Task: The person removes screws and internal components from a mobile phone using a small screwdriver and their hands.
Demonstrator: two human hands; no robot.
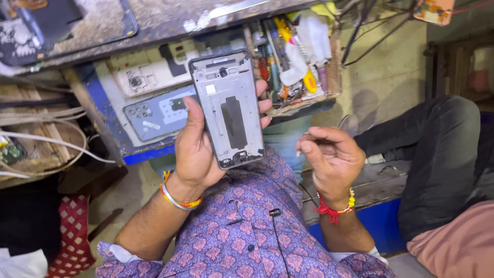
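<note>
Opened phone frame, grey, back cover off, held upright and slightly tilted in mid-scene, inner side toward the camera; dark oblong patch down its middle, small camera cut-outs near its top edge. Clasped in the left hand: thumb pressed along the frame's left edge, fingertips curling round the right edge, palm behind the lower half. Grip narrow and firm about the frame, lower corner resting just above the wrist.

Right hand just to the right of the frame, apart from it, fingers curled loosely inward with thumb against forefinger; possibly pinching something tiny, too small to tell. Red thread and beaded band round that wrist; orange beaded band with a metal bangle round the left wrist.

Beyond the frame, farther off, an open drawer with blue sides, holding a white phone back panel and a grey-blue one. To the right of these, a tray of tools: screwdrivers with yellow handles, tubes, white cloth. Above, the worn edge of the worktop, a dark mat on its left part.

Near, a purple patterned shirt with a small clip microphone. Far right, another person's leg in dark trousers.
</note>
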